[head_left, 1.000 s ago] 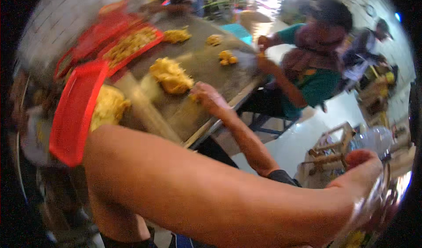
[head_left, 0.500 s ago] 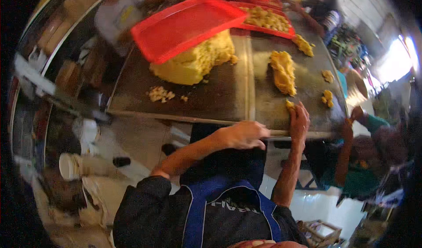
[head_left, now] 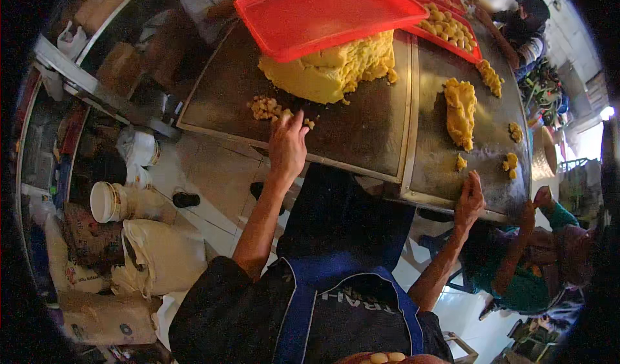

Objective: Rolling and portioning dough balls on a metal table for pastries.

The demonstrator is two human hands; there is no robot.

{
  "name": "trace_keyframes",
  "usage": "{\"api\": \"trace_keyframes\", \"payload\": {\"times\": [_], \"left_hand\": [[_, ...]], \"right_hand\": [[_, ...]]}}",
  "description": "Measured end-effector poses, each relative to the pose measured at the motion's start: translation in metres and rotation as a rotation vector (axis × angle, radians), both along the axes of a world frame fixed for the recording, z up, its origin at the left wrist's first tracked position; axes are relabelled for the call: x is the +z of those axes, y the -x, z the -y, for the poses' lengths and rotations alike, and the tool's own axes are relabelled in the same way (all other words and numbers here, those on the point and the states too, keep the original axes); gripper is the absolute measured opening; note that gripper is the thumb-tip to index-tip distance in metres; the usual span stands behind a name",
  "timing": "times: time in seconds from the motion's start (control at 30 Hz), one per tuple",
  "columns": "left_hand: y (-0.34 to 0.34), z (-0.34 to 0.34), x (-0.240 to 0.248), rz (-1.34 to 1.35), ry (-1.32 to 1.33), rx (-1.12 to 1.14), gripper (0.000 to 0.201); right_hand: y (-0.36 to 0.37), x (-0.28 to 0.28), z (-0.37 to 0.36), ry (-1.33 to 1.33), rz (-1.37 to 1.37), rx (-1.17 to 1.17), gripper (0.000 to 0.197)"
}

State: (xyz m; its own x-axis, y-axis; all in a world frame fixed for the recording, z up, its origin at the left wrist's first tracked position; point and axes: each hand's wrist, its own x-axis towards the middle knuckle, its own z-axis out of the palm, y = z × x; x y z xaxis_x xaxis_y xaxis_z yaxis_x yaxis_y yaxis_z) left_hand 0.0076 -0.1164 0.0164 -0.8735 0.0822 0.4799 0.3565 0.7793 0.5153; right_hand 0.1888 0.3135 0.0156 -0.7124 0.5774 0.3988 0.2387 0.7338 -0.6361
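My left hand [head_left: 287, 148] reaches over the table's front edge, its fingers stretched out and a little apart. Its fingertips are at the right end of a small heap of pale brown pieces [head_left: 263, 108], with a few loose bits beside them. My right hand [head_left: 470, 202] is at the front edge of the right-hand tabletop, fingers loosely extended and nothing visible in them. Just beyond it lies a small bit of yellow dough [head_left: 461, 162]. Farther off is a long lump of yellow dough [head_left: 460, 113]. A large block of yellow dough [head_left: 316, 73] stands behind the heap.
A red tray [head_left: 329, 15] rests over the dough block. Another red tray holds several round dough balls [head_left: 449, 30]. Smaller dough pieces [head_left: 510, 164] lie along the right side. Co-workers are at the far and right sides. A white bucket [head_left: 106, 202] and sacks [head_left: 161, 254] stand at left.
My left hand has moved left and forward, from the front edge to the heap of pale pieces. My right hand has drawn back from the small dough bit. The view has shifted.
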Motion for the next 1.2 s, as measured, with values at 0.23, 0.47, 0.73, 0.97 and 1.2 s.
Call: {"api": "trace_keyframes", "payload": {"times": [0.23,0.47,0.73,0.97,1.2], "left_hand": [[0.03,-0.002,-0.024,0.113,-0.001,-0.168,0.02],[0.041,-0.005,-0.03,0.151,-0.288,-0.114,0.035],[0.047,0.011,-0.035,0.052,-0.517,-0.1,0.015],[0.047,0.008,-0.039,0.113,-0.729,-0.074,0.012],[0.043,0.005,-0.035,0.061,-0.469,0.0,0.02]], "right_hand": [[0.001,-0.013,0.0,0.204,-0.261,-0.195,0.024],[0.011,0.007,0.019,0.376,-0.371,-0.205,0.033],[0.023,0.051,0.017,0.205,-0.163,-0.241,0.032],[0.05,0.024,-0.001,-0.048,0.089,0.066,0.029],[0.115,0.074,0.118,0.274,-0.189,0.232,0.03]]}}
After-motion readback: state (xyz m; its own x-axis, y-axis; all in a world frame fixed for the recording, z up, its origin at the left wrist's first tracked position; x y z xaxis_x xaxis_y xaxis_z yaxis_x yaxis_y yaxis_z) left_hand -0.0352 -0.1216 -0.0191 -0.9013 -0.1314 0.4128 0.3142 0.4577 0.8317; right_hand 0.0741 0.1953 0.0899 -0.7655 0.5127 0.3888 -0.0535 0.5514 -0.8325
